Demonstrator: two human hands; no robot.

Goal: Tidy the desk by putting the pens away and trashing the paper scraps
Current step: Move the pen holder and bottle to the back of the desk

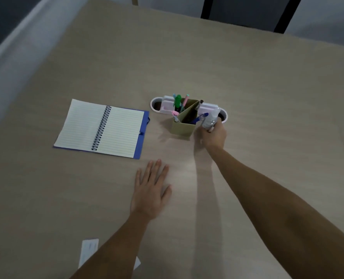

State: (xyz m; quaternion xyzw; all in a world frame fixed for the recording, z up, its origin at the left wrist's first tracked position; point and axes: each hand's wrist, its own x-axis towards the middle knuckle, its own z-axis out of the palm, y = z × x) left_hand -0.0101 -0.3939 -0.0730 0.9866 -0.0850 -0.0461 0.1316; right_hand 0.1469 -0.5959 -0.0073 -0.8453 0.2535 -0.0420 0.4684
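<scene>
Beside holder (184, 125), right hand (214, 135) grips blurred pen (211, 119); left hand (150, 190) flat, empty. Risk: pen catches rim, tips holder.

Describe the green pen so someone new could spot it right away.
On the beige desk, right of the open notebook, stands a tan cardboard pen holder. The green pen stands upright in its far-left compartment, the only solid green one there.
</scene>
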